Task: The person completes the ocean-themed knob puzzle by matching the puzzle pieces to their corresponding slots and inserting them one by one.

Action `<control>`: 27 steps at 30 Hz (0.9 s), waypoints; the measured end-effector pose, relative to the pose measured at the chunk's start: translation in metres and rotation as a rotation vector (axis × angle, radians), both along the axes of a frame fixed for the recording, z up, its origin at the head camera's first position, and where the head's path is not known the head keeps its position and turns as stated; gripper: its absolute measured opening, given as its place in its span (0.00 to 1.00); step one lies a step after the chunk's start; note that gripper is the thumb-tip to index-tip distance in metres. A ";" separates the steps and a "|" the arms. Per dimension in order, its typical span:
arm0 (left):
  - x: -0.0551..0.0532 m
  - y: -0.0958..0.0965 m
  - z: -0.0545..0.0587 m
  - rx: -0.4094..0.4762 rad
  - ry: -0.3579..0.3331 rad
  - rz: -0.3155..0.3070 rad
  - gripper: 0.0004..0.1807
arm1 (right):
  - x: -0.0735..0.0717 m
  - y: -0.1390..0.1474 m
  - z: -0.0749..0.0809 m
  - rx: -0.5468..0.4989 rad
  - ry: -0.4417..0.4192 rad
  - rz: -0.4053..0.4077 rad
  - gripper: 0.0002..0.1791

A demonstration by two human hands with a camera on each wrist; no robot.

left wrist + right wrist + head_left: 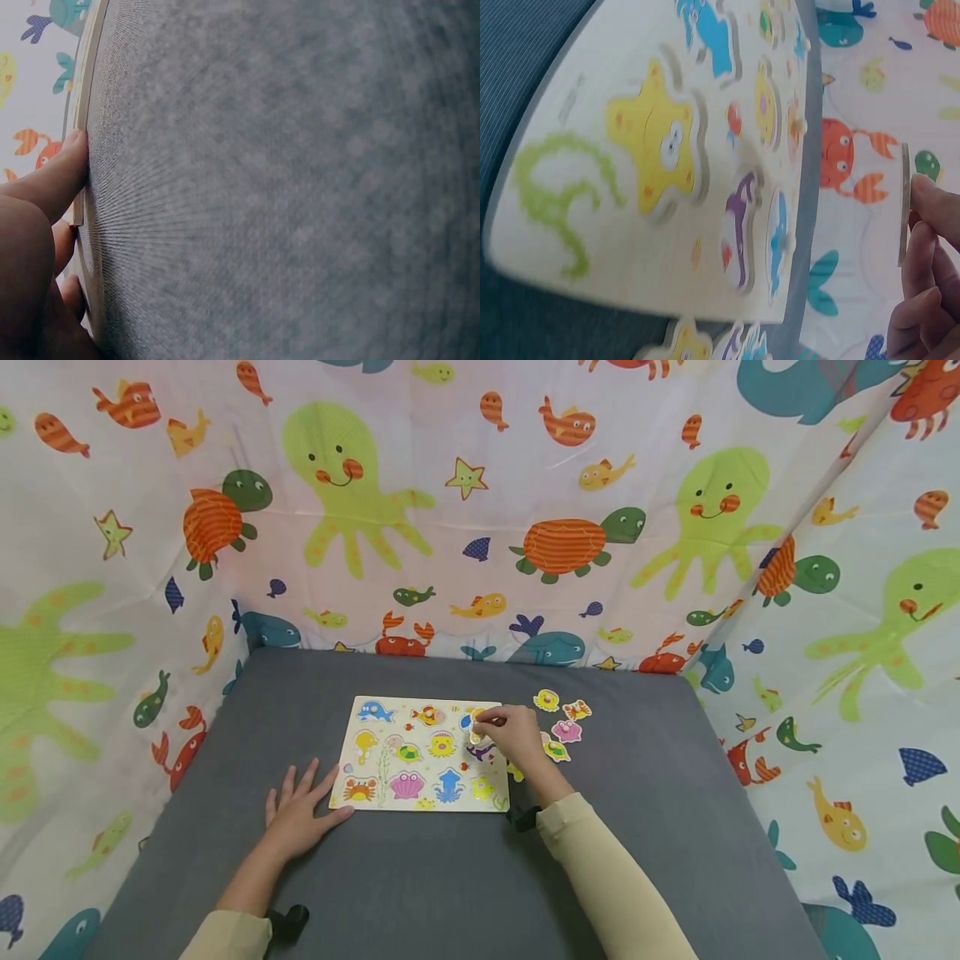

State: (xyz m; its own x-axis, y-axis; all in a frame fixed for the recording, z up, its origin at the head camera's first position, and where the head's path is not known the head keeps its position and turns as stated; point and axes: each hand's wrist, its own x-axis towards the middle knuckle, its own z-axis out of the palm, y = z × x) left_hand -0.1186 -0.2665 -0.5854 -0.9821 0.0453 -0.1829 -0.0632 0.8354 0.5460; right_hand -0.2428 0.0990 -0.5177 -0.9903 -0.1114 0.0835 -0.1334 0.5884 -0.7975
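Observation:
A pale wooden puzzle board (382,752) with sea-animal pictures lies flat on the grey table. My left hand (296,814) rests beside it with fingers spread, thumb and index finger right at the board's left edge. Over the board's upper right, my right hand (513,739) pinches a thin puzzle piece (904,206) between thumb and fingers. The right wrist view shows this piece edge-on, raised above the board, its picture hidden. Below the hand are a purple-and-white sea-animal picture (739,232) and a yellow starfish (656,142) on the board.
Loose puzzle pieces lie just right of the board: a yellow octopus (547,700), a crab (577,710), a pink shell (566,732), a turtle (556,749) and a yellow starfish (515,772). A curtain (480,593) printed with sea animals hangs around the grey table (637,827).

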 end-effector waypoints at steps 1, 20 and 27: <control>0.000 0.000 0.000 -0.001 -0.001 0.000 0.51 | 0.000 -0.003 0.000 -0.004 -0.006 0.009 0.05; -0.001 0.000 -0.002 -0.017 0.007 0.010 0.50 | -0.001 -0.060 0.002 0.030 -0.001 0.140 0.02; -0.001 0.000 0.000 -0.005 0.010 0.011 0.49 | 0.002 -0.078 0.004 0.053 -0.028 0.159 0.05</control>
